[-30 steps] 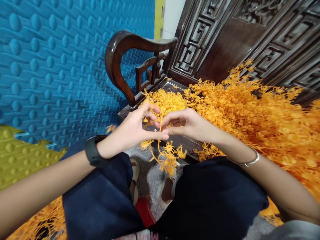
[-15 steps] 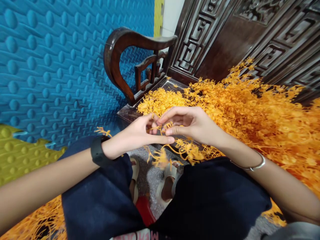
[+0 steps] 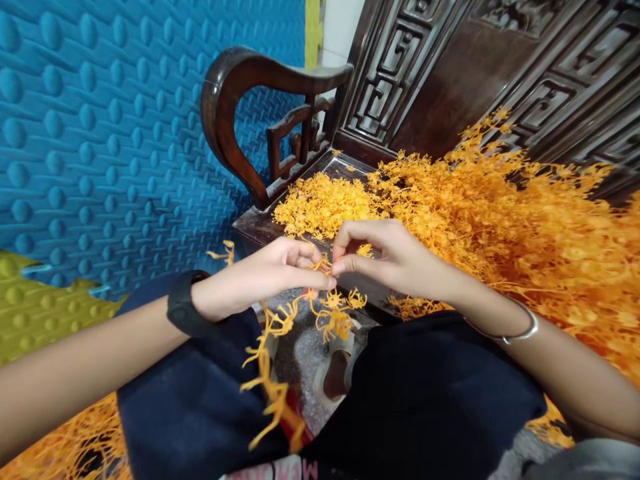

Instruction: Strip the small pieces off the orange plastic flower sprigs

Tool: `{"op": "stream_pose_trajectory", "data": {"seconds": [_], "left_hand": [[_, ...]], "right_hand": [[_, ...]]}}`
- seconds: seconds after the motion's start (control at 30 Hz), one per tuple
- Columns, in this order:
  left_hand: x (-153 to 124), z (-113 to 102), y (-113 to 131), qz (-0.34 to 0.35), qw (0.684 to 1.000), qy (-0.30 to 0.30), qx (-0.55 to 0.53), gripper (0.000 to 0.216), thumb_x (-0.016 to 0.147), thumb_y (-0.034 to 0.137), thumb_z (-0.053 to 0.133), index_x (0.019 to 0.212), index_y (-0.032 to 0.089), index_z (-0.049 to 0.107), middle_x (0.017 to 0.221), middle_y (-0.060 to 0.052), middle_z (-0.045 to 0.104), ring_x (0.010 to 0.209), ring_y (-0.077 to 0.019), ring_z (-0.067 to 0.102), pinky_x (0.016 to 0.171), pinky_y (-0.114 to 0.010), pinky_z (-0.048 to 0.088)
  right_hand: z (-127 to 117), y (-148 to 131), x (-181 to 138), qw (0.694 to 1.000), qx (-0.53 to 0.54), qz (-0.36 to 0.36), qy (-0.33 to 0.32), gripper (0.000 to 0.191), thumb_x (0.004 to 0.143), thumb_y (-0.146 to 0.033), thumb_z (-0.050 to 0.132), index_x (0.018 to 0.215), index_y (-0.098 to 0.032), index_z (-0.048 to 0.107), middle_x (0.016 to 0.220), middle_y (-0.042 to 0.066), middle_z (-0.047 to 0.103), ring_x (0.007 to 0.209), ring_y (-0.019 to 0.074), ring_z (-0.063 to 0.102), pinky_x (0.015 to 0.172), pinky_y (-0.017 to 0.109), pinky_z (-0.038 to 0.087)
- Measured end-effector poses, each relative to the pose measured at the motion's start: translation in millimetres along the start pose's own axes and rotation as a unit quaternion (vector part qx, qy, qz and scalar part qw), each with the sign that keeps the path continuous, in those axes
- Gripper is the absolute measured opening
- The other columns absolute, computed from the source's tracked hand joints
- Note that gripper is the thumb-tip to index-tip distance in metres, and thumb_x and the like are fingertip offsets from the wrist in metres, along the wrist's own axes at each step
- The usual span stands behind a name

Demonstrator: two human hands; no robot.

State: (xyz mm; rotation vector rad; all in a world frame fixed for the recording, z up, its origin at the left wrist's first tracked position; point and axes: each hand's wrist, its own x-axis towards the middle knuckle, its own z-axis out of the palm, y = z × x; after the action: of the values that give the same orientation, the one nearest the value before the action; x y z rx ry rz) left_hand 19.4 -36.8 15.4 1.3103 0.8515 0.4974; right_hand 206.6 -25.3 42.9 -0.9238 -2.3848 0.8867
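My left hand (image 3: pixel 273 273) is closed around an orange plastic flower sprig (image 3: pixel 270 373), whose branched stem hangs below the fingers over my lap. More of its spidery tips dangle under the fingertips, and one end sticks out behind the hand. My right hand (image 3: pixel 400 257) pinches a thin part of the same sprig, thumb against forefinger, right beside my left fingertips. Just beyond the hands, a pile of small yellow-orange flower pieces (image 3: pixel 325 203) lies on the dark wooden seat (image 3: pixel 257 223).
A large heap of orange plastic sprigs (image 3: pixel 480 220) covers the right side of the bench, against its carved backrest (image 3: pixel 450 93). The curved armrest (image 3: pixel 220 100) rises at the left. Blue foam matting (image 3: pixel 100 133) lies beyond. More orange strands (image 3: pixel 75 440) sit at lower left.
The sprig has swung left and down, so a long branch now hangs over my lap. My right hand has closed into a tighter pinch, and both hands have dropped slightly.
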Motion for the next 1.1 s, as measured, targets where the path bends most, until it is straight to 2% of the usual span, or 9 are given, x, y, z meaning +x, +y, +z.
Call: {"op": "stream_pose_trajectory", "data": {"seconds": [0.1,0.23,0.47,0.53,0.63,0.7,0.83,1.0,1.1], "left_hand": [[-0.2,-3.5,-3.7,-0.003,1.000,-0.023,-0.006,0.015,0.072,0.028,0.066,0.064,0.017,0.062,0.056,0.002,0.055,0.054,-0.0097,0.049,0.055,-0.023,0.036],[2.0,-5.7,-4.3,-0.002,0.998,-0.033,-0.045,0.011,0.070,0.023,0.068,0.064,0.017,0.062,0.055,0.001,0.059,0.053,-0.0101,0.053,0.057,-0.023,0.040],[0.6,-4.8,-1.3,0.017,0.998,0.004,-0.068,0.010,0.064,0.023,0.073,0.065,0.017,0.065,0.055,0.000,0.060,0.049,-0.0100,0.051,0.050,-0.021,0.039],[-5.0,-8.2,-6.5,0.000,0.998,-0.015,-0.067,0.012,0.065,0.023,0.072,0.061,0.017,0.062,0.055,0.000,0.059,0.048,-0.0100,0.050,0.048,-0.021,0.038],[-14.7,-13.6,-14.1,-0.045,0.997,-0.026,-0.048,0.014,0.067,0.023,0.070,0.061,0.018,0.059,0.052,0.001,0.058,0.048,-0.0105,0.050,0.049,-0.021,0.037],[-17.4,-15.3,-16.1,-0.052,0.998,-0.002,-0.043,0.011,0.069,0.023,0.069,0.065,0.018,0.061,0.054,0.001,0.060,0.052,-0.0113,0.052,0.052,-0.021,0.038],[-11.3,-14.6,-15.6,-0.005,0.996,0.053,-0.076,0.013,0.065,0.023,0.073,0.072,0.018,0.064,0.067,-0.001,0.063,0.061,-0.0129,0.057,0.060,-0.023,0.042],[-3.0,-10.8,-12.9,0.019,0.987,0.143,-0.074,0.017,0.064,0.027,0.073,0.067,0.016,0.061,0.061,0.000,0.059,0.058,-0.0107,0.053,0.059,-0.022,0.041],[-1.3,-8.0,-8.2,0.055,0.977,0.197,-0.056,0.016,0.068,0.025,0.071,0.067,0.016,0.058,0.061,0.001,0.058,0.057,-0.0093,0.052,0.058,-0.022,0.041]], "right_hand": [[-1.0,3.5,-1.8,0.999,-0.024,-0.024,-0.029,0.013,0.084,-0.025,0.057,0.076,-0.015,0.055,0.070,0.000,0.059,0.063,0.0087,0.052,0.061,0.021,0.040],[-2.7,8.9,-2.9,0.999,-0.011,-0.006,-0.039,0.012,0.085,-0.024,0.055,0.076,-0.015,0.053,0.070,-0.001,0.056,0.063,0.0088,0.049,0.060,0.022,0.038],[-12.9,11.0,-0.6,0.996,0.068,0.049,-0.012,0.021,0.079,-0.033,0.062,0.069,-0.017,0.053,0.069,0.001,0.055,0.065,0.0108,0.051,0.061,0.026,0.041],[-25.5,26.0,-4.4,0.993,0.065,0.074,0.059,0.021,0.076,-0.033,0.063,0.067,-0.018,0.052,0.070,0.002,0.055,0.065,0.0121,0.052,0.061,0.028,0.043],[-47.2,66.3,-12.2,0.957,0.037,0.111,0.266,0.017,0.075,-0.033,0.062,0.069,-0.022,0.051,0.071,0.001,0.053,0.063,0.0127,0.051,0.063,0.031,0.045],[-55.1,95.4,-12.5,0.935,0.037,0.140,0.324,0.016,0.072,-0.032,0.064,0.070,-0.022,0.051,0.066,0.000,0.052,0.058,0.0126,0.050,0.062,0.033,0.045],[-48.1,132.7,6.3,0.923,0.087,0.191,0.323,0.016,0.065,-0.026,0.069,0.071,-0.019,0.055,0.066,0.000,0.056,0.059,0.0124,0.053,0.062,0.033,0.047],[-33.5,144.4,32.4,0.914,0.124,0.224,0.313,0.019,0.065,-0.020,0.068,0.083,-0.018,0.061,0.087,0.004,0.064,0.077,0.0152,0.060,0.078,0.036,0.049],[-30.1,132.6,35.0,0.924,0.113,0.214,0.296,0.028,0.064,-0.020,0.070,0.090,-0.018,0.062,0.106,0.007,0.063,0.086,0.0170,0.061,0.083,0.037,0.049]]}}
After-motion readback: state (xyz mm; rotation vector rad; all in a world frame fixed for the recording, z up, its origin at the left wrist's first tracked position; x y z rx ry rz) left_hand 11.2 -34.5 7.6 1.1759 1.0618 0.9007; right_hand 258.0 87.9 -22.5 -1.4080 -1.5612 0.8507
